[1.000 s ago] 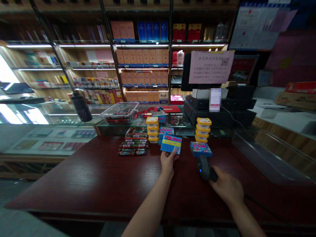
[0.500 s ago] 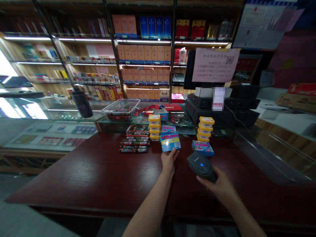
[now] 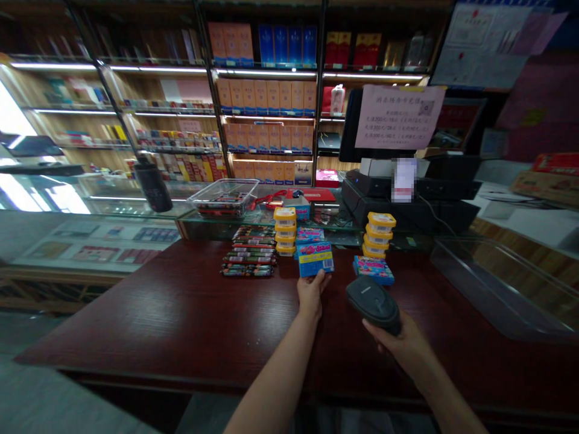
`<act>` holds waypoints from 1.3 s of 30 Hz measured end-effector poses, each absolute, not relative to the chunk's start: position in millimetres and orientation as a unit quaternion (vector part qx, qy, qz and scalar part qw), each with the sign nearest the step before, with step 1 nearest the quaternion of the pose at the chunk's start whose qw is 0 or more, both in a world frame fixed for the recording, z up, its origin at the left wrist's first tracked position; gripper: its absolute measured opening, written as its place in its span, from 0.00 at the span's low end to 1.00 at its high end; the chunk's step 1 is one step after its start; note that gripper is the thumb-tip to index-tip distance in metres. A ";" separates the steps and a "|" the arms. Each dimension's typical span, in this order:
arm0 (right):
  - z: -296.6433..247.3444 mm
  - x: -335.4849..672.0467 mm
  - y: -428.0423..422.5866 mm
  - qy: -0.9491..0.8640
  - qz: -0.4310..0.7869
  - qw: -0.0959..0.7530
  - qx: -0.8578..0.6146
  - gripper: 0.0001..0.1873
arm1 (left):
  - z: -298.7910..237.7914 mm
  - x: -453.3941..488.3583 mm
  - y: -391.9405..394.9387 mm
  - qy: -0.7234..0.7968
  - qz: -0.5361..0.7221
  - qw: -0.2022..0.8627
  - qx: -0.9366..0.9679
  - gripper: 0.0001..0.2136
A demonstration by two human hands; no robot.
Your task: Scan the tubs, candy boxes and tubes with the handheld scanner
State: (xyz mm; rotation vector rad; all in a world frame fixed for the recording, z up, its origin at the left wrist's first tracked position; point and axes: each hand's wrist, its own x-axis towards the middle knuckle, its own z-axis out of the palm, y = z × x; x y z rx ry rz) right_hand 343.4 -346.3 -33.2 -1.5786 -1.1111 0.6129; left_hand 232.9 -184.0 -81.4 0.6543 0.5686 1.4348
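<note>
My left hand (image 3: 312, 292) grips a small blue box (image 3: 315, 259) by its lower edge, its face with pink lettering and a barcode turned up. A dark handheld barcode scanner (image 3: 373, 303) is in my right hand (image 3: 400, 337), its head angled toward that box. Behind the held box is another blue box (image 3: 310, 234). Beside it stands a stack of yellow-lidded tubs (image 3: 285, 232). Long wrapped sticks (image 3: 248, 253) lie in rows to the left. To the right, another blue box (image 3: 373, 269) lies in front of a second stack of yellow-lidded tubs (image 3: 379, 235).
On the glass counter stands a clear plastic basket (image 3: 224, 196) with more sticks. A large clear bin (image 3: 497, 295) is at the right. A monitor with a paper sign (image 3: 398, 117) rises behind. The dark table (image 3: 181, 319) has its edge near me.
The blue light on the scanner and the bright spot on the held box are gone. Both hands keep nearly the same place; the view has shifted slightly.
</note>
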 end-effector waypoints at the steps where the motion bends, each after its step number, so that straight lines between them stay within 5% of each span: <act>1: -31.7 346.1 -346.8 -0.480 0.247 0.515 -0.666 0.19 | -81.8 232.6 -183.9 0.251 0.636 0.669 0.291 0.22; 10: -36.8 392.7 -344.2 -0.592 -0.026 0.200 -0.780 0.18 | -80.7 233.3 -184.9 0.262 0.636 0.662 0.298 0.23; 21: -78.0 406.5 -337.7 -0.617 -0.152 0.158 -0.756 0.16 | -72.9 237.4 -186.7 0.302 0.640 0.594 0.383 0.24; 29: -76.8 407.0 -339.3 -0.611 -0.117 0.192 -0.759 0.16 | -29.0 221.8 -165.8 0.394 0.632 0.228 0.627 0.07; 34: -77.5 406.2 -338.8 -0.611 -0.091 0.198 -0.761 0.15 | 7.4 200.4 -134.4 0.445 0.459 -0.034 0.768 0.13; 39: -77.5 406.4 -337.2 -0.605 -0.096 0.199 -0.765 0.16 | 12.5 195.9 -116.4 0.464 0.289 -0.156 0.823 0.13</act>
